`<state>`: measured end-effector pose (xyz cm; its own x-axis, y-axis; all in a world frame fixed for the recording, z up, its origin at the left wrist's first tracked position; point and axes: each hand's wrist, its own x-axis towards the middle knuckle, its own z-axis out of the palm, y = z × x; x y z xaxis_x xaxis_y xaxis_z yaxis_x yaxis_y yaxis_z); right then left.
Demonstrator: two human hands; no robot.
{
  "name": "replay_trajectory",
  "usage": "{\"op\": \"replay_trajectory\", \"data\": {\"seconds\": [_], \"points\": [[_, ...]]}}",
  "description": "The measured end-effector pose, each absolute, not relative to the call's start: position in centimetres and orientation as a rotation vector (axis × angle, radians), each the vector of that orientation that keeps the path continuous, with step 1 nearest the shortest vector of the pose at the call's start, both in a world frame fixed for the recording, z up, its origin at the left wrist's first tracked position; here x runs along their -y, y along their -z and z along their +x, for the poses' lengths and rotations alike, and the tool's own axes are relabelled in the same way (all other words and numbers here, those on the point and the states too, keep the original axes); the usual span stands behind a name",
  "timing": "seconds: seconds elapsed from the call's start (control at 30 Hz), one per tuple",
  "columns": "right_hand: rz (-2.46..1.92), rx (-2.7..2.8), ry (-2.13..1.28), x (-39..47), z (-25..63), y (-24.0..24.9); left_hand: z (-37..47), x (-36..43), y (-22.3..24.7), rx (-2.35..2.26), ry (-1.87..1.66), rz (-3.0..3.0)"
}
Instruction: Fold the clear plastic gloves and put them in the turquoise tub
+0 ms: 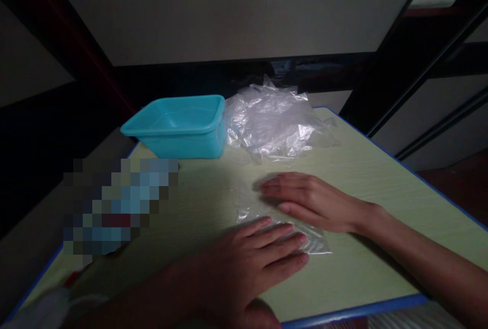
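Note:
A clear plastic bag (318, 240) lies flat on the table in front of me, partly covered by both hands. My left hand (255, 255) rests over its near left part, palm down, with the fingers spread. Across its far part lies my right hand (305, 197), the fingers stretched out to the left and slightly blurred. Neither hand grips anything. Behind them sits a crumpled heap of clear plastic bags (274, 120), apart from the hands.
A turquoise plastic basin (179, 143) stands at the far left beside the heap. The pale table (373, 176) has a blue edge. A pixelated object (129, 202) lies at the left. A panelled wall (244, 13) rises behind the table.

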<state>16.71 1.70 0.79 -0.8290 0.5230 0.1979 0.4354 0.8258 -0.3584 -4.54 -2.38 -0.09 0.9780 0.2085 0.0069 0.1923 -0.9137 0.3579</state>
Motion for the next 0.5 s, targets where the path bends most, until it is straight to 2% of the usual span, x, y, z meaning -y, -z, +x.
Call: {"op": "replay_trajectory", "data": {"seconds": [0.17,0.3,0.5], "points": [[-0.396,2.903,-0.692,-0.8,15.0,-0.3,-4.4,2.6,0.4,-0.295,-0.071,2.784],[-0.435,2.926,-0.741,-1.1,14.3,0.1,-4.3,2.6,0.5,-0.304,-0.121,2.817],[-0.569,2.937,-0.618,-2.2,14.4,0.8,-4.4,2.6,0.3,-0.278,-0.142,2.794]]}}
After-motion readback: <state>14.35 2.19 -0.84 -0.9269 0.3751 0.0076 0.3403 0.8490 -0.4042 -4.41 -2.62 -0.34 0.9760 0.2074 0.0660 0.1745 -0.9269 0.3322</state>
